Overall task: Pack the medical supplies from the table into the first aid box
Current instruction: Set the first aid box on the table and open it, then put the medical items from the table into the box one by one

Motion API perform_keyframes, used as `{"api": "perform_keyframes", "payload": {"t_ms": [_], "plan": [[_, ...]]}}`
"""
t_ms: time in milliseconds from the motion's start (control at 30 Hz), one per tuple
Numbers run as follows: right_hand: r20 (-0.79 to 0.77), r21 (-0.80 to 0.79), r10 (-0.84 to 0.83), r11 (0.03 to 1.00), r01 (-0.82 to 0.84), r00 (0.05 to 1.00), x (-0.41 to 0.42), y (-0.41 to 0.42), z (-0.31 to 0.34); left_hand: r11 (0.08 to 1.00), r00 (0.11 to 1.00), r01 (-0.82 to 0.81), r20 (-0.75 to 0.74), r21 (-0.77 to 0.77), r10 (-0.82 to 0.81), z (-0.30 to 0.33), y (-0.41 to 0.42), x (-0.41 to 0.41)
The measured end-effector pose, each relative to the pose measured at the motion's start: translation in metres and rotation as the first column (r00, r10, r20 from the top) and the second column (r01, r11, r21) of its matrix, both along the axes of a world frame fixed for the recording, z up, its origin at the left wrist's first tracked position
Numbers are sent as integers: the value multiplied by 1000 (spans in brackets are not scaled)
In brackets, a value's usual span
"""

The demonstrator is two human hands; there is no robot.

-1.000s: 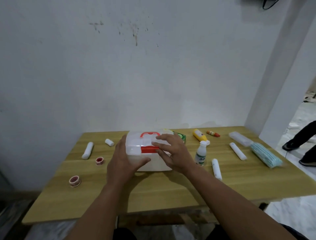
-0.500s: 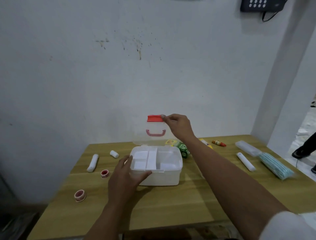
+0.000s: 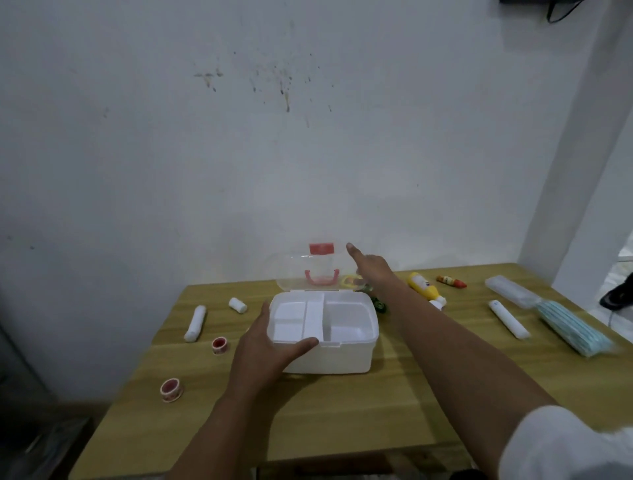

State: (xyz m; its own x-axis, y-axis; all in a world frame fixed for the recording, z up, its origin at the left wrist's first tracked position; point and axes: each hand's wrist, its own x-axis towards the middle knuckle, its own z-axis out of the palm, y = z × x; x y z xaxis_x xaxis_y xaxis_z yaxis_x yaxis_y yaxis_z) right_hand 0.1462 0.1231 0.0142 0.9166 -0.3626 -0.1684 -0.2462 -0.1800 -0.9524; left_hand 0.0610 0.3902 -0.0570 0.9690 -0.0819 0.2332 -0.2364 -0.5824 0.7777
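So the first aid box (image 3: 329, 346) sits open on the tabletop (image 3: 394, 394).
Left hand (image 3: 263, 346) grips its front-left corner; right hand (image 3: 371, 269), fingers relaxed, reaches beside the raised clear lid (image 3: 301, 270).

A bare, makeshift room: stained white wall (image 3: 239, 137), plain wooden table (image 3: 342, 411), tiled floor (image 3: 616, 308) beyond a doorway.

A pale wall (image 3: 239, 154) rises behind the far edge of the wooden surface (image 3: 342, 411), marked with dark specks and brownish streaks (image 3: 274, 82) high up. A white pillar (image 3: 582, 137) stands past the surface's far right corner. A dark device (image 3: 520, 1) with a hanging black cord (image 3: 561, 12) sits at the wall's top. A dark shoe (image 3: 618, 294) shows on the floor beyond the right edge.
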Motion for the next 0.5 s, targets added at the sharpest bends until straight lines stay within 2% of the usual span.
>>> {"api": "perform_keyframes", "payload": {"t_ms": [167, 233, 300, 400, 500], "plan": [[-49, -4, -37, 999, 37, 998, -4, -1, -1, 999, 999, 33, 38, -20, -32, 2, -1, -2], [-37, -89, -48, 995, 44, 998, -6, -2, -2, 999, 998, 32, 60, -31, -30, 5, -2, -5], [-20, -276, -50, 960, 42, 999, -5, -7, -1, 1000, 998, 8, 70, -30, -6, 9, -3, -8], [-45, -609, -39, 793, 3, 998, -8, -12, -1, 1000, 997, 10, 77, -23, -8, 9, -4, -9], [-162, -774, 36, 615, -149, 986, -7, -15, -5, 999, 998, -4, 65, -48, 7, 7, -4, -10]]}}
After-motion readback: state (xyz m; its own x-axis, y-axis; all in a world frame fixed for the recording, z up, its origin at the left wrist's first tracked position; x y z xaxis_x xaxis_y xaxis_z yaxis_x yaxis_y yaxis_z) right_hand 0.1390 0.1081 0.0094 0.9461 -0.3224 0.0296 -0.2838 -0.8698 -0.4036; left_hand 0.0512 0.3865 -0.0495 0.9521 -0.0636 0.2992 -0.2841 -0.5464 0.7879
